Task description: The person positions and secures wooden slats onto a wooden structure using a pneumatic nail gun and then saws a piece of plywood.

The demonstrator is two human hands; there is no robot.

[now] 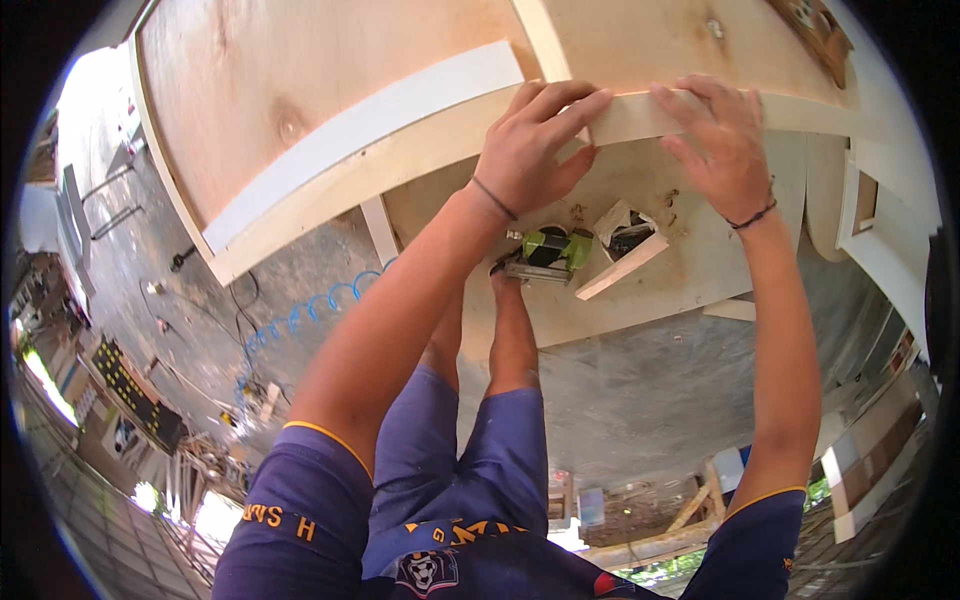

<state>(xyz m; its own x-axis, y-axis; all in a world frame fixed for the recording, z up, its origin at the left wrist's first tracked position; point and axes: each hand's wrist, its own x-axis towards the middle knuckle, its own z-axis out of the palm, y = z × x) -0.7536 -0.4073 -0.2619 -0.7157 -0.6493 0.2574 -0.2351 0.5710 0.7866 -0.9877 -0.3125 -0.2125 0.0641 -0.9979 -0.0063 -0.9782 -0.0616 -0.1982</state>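
Observation:
A large plywood panel [330, 80] edged with a pale wooden rail [400, 140] stands in front of me. My left hand [535, 145] straddles the rail beside a crosspiece [541, 38], fingers over its upper edge and thumb lower down. Farther right along the rail, my right hand [718, 150] has its fingers spread at the upper edge and its thumb apart, slightly blurred. A white strip [380, 125] lies along the panel, left of my left hand.
Below the rail, a green nail gun [555, 250] lies by my foot, beside an opened packet [625, 225] and a wood offcut [622, 268]. A coiled blue air hose [305, 312] and dark cables cross the floor at left. A brown wooden piece [815, 40] sits at the panel's far right.

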